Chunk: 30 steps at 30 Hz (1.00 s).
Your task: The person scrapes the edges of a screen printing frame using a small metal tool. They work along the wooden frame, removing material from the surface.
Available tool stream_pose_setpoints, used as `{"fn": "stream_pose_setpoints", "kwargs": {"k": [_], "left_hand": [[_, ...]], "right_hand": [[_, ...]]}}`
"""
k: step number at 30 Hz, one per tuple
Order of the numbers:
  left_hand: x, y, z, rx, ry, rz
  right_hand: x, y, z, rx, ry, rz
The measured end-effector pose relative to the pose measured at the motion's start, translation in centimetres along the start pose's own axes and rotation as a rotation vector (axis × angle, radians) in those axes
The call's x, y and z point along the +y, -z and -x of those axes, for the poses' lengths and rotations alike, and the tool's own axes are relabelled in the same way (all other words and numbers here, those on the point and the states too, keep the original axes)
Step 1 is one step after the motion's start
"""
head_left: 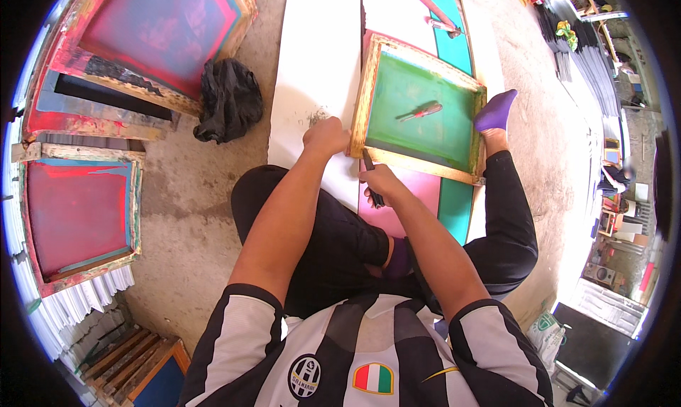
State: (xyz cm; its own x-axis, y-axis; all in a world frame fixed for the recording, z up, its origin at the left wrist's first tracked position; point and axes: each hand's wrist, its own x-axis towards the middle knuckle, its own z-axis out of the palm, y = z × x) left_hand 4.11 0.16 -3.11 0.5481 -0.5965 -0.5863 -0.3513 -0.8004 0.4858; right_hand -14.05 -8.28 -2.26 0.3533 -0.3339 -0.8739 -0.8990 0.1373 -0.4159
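Observation:
A silk-screen frame [414, 164] of pale wood with green mesh [404, 80] lies on the boards before me. My right hand [383, 180] is closed round a dark slim hand tool [367, 160], whose tip reaches the frame's near left corner; its exact kind is unclear. My left hand [326, 136] is a fist just left of that corner; what it holds, if anything, is hidden. On the mesh lies a screwdriver [421, 112] with a reddish handle. A hammer [436, 9] rests beyond the frame. My purple-socked foot [494, 112] presses against the frame's right side.
White boards [312, 59], a pink sheet [411, 190] and a teal strip [455, 212] lie underneath. Left on the concrete floor are a black plastic bag [228, 102] and paint-stained screen frames [135, 201]. A white bag [546, 332] stands right. Another person [616, 180] is far right.

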Motion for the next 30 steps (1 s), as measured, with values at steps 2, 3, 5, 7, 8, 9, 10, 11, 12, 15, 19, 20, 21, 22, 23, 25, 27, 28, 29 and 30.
{"fn": "stream_pose_setpoints", "kwargs": {"k": [2, 3, 5, 7, 8, 9, 10, 11, 12, 15, 19, 20, 21, 22, 23, 25, 27, 28, 29, 30], "left_hand": [[0.4, 0.2, 0.1, -0.009, -0.023, 0.018], [0.6, 0.3, 0.1, -0.013, -0.035, 0.028], [1.0, 0.7, 0.4, -0.008, -0.029, 0.054], [1.1, 0.5, 0.2, -0.001, -0.035, 0.07], [1.0, 0.4, 0.0, 0.003, -0.042, 0.074], [0.9, 0.2, -0.2, 0.007, -0.05, 0.078], [1.0, 0.3, -0.1, 0.002, -0.052, 0.085], [1.0, 0.3, 0.0, -0.003, -0.054, 0.092], [1.1, 0.3, 0.1, -0.008, -0.055, 0.1], [0.9, -0.3, 0.0, 0.056, -0.092, 0.09], [0.1, -0.4, -0.7, -0.054, -0.19, 0.098], [0.2, -0.4, -0.5, -0.098, -0.227, 0.14], [0.4, -0.4, -0.4, -0.143, -0.265, 0.182], [-0.1, -0.7, -0.4, -0.166, -0.278, 0.197], [-0.6, -1.2, -0.7, -0.189, -0.292, 0.214], [-0.6, -1.1, -0.6, -0.253, -0.278, 0.236], [0.2, -0.1, 0.2, -0.334, -0.22, 0.247], [0.0, -0.3, 0.1, -0.321, -0.224, 0.31], [-0.4, -0.6, -0.1, -0.308, -0.229, 0.373], [-0.6, -0.8, -0.3, -0.296, -0.233, 0.435]], "right_hand": [[0.5, -0.6, -0.3, 0.053, 0.02, 0.053], [0.7, -0.7, -0.4, 0.078, 0.028, 0.052], [0.7, -1.0, -0.1, 0.122, 0.04, 0.049], [0.4, -1.2, 0.0, 0.137, 0.021, 0.044], [0.1, -1.2, 0.1, 0.145, 0.012, 0.041], [0.0, -1.3, 0.4, 0.162, 0.023, 0.094], [-0.4, -1.4, 1.1, 0.18, 0.035, 0.145], [-0.4, -1.6, 1.5, 0.197, 0.047, 0.196], [0.6, -2.1, 1.0, 0.274, 0.106, 0.226], [2.9, -3.5, -1.0, 0.415, 0.225, 0.262], [3.2, -2.9, -0.9, 0.336, 0.231, 0.247], [3.4, -2.7, -1.1, 0.31, 0.239, 0.256], [3.6, -2.4, -1.2, 0.278, 0.248, 0.217], [3.5, -2.4, -0.9, 0.236, 0.257, 0.181], [3.1, -2.4, -0.4, 0.194, 0.267, 0.145], [1.8, -2.3, 1.3, 0.118, 0.246, 0.047], [1.2, -2.0, 1.8, 0.073, 0.239, -0.015], [1.2, -2.0, 1.8, 0.058, 0.246, -0.026], [1.1, -1.9, 1.8, 0.043, 0.253, -0.037], [0.9, -1.7, 1.9, 0.023, 0.26, -0.045]]}}
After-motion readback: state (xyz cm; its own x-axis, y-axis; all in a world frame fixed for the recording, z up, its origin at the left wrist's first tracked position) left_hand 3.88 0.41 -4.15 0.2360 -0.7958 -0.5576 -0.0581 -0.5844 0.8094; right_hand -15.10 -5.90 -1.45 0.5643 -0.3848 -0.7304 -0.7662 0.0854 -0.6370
